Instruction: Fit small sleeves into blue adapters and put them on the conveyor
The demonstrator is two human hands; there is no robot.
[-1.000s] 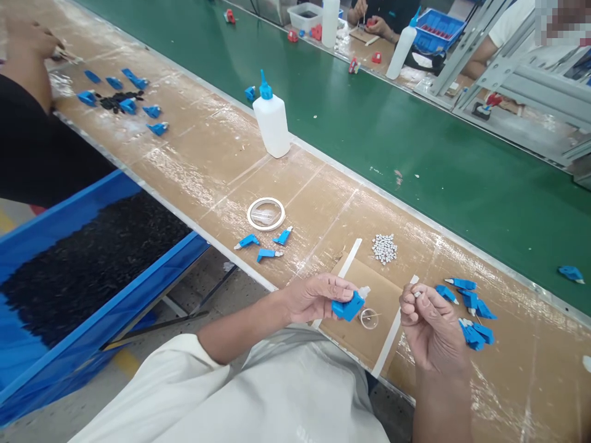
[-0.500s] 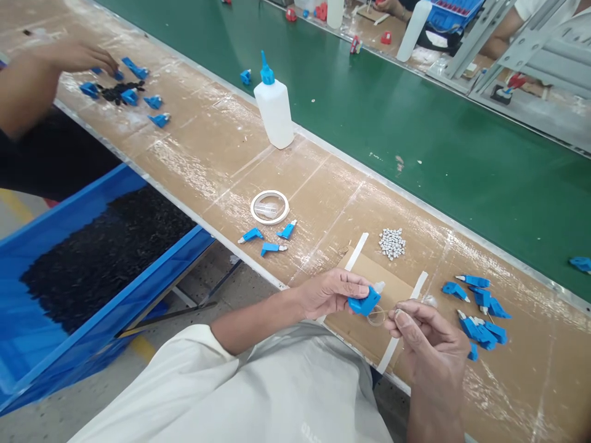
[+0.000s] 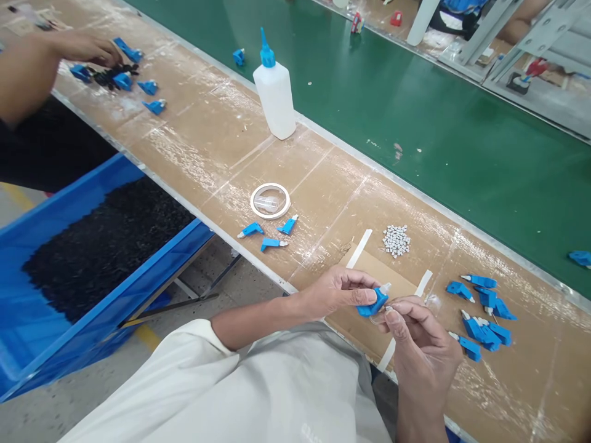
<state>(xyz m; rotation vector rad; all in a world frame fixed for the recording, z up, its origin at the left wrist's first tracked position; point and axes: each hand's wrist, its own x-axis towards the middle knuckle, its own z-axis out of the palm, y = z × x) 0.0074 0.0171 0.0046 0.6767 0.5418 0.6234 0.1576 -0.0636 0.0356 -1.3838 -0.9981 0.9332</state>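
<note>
Left hand: thumb laid over curled fingers, closed on one blue plastic part.
Held part's place: above the cardboard sheet, pale tip up.
Right hand: wrist bent inward, thumb and forefinger pinched on one tiny pale piece, mostly hidden, just beside the part.
Loose blue parts: three near one tape roll, about eight right of the hands.
Grey bits: one pile, uncountable.
Squeeze bottle: one, upright on the worktop.
</note>
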